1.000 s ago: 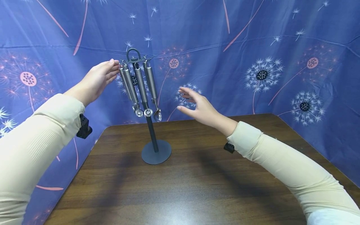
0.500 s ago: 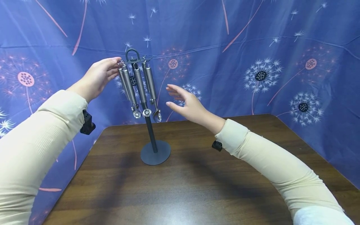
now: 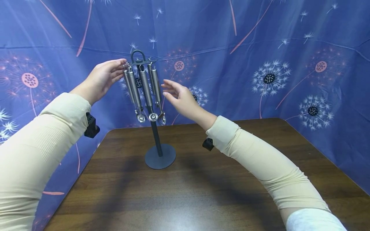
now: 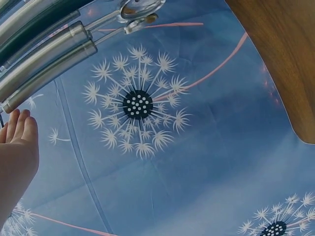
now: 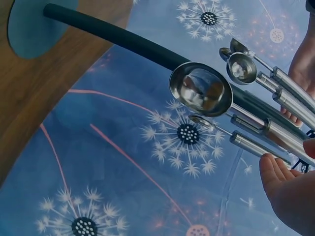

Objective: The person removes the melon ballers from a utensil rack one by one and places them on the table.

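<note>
Steel-handled utensils (image 3: 145, 88) hang in a ring from the hooks of a dark utensil stand (image 3: 156, 136) with a looped top. A round-bowled scoop (image 5: 201, 88) is closest in the right wrist view; several smaller heads sit behind it. My left hand (image 3: 101, 78) is at the stand's upper left, fingers nearly straight, tips by the hooks and handle ends; whether they touch I cannot tell. My right hand (image 3: 185, 101) is raised just right of the hanging handles, its fingers slightly bent, thumb apart, and nothing in it.
The stand's round base (image 3: 160, 157) rests on a brown wooden table (image 3: 173, 192), towards its far left. A blue curtain (image 3: 225, 80) printed with dandelions hangs behind and at the sides.
My right hand has moved left and a little up, closer to the hanging utensils. My left hand has shifted slightly right against the stand's top. The stand has stayed in place.
</note>
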Demonstrator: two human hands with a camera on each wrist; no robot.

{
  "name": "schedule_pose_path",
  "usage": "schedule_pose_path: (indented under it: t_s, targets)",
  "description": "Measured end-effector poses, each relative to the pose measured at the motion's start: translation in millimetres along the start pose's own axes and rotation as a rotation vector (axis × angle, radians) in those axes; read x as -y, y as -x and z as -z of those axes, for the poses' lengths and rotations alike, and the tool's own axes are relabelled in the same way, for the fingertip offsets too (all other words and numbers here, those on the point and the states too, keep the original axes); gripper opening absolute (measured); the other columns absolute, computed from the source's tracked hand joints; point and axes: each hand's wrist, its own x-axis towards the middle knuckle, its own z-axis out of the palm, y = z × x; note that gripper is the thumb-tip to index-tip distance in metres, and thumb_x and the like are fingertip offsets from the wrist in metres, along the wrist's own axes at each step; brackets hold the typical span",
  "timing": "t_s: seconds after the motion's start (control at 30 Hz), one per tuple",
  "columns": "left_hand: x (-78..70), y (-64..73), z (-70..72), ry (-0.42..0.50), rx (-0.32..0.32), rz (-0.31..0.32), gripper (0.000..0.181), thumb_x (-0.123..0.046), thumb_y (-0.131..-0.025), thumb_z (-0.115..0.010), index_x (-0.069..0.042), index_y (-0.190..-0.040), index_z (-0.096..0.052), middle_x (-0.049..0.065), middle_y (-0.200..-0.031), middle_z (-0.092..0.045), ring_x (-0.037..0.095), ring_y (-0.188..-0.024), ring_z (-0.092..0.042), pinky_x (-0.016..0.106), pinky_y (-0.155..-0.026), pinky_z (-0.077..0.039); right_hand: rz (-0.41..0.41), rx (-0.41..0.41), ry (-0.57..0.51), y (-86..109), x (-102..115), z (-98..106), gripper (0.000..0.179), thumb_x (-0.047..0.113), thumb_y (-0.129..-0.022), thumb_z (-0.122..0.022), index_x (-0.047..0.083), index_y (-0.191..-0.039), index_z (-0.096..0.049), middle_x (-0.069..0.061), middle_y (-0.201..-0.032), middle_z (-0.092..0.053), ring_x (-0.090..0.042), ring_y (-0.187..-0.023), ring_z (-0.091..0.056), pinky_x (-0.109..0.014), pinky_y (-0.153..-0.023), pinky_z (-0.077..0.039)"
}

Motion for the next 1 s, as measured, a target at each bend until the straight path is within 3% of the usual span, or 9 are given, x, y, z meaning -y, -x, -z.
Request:
schedule_pose_path:
  t_s: [0.3,0.57,0.8,1.0]
  targets:
    - [2.0,-1.1,2.9,0.028,0.020,-0.005,0.055,-0.023,-0.104,-0.043,-0.002,-0.152,-0.026,0.001,-0.131,-0.050,0.022,-0.147,-0.026,0.024,-0.119,-0.023,-0.069,-0.047,-0.080,-10.9,-3.5,-5.9,0.044,0.010,-0.099,-0.055,0.002,-0.141,-0.047,-0.015,-0.131,-0.061,-0.023,-0.118,-0.061,-0.024,-0.098,-0.049]
    - [3.0,0.4,6.7,-0.002,0.063,-0.029,0.053,-0.024,-0.106,-0.036,-0.003,-0.153,-0.023,0.012,-0.151,-0.033,0.021,-0.148,-0.023,0.024,-0.120,-0.020,-0.110,-0.060,-0.164,-21.5,-5.9,-12.8,0.038,0.005,-0.098,-0.054,-0.002,-0.136,-0.052,-0.018,-0.125,-0.064,-0.025,-0.111,-0.065,-0.021,-0.090,-0.053]
    - [4.8,0.2,6.8,0.009,0.065,-0.050,0.053,-0.022,-0.105,-0.038,-0.001,-0.152,-0.024,0.006,-0.139,-0.046,0.023,-0.147,-0.024,0.026,-0.120,-0.022,-0.128,-0.098,-0.187,-23.8,-7.5,-14.9,0.030,0.006,-0.096,-0.059,-0.002,-0.125,-0.062,-0.018,-0.116,-0.068,-0.024,-0.102,-0.068,-0.023,-0.086,-0.056]
    - [5.6,0.1,8.0,0.005,0.073,-0.053,0.053,-0.022,-0.106,-0.036,-0.002,-0.153,-0.023,0.013,-0.151,-0.033,0.023,-0.148,-0.023,0.025,-0.120,-0.021,-0.137,-0.104,-0.187,-25.3,-6.0,-14.4,0.029,0.006,-0.093,-0.063,-0.003,-0.120,-0.064,-0.019,-0.111,-0.070,-0.022,-0.094,-0.069,-0.024,-0.082,-0.057]
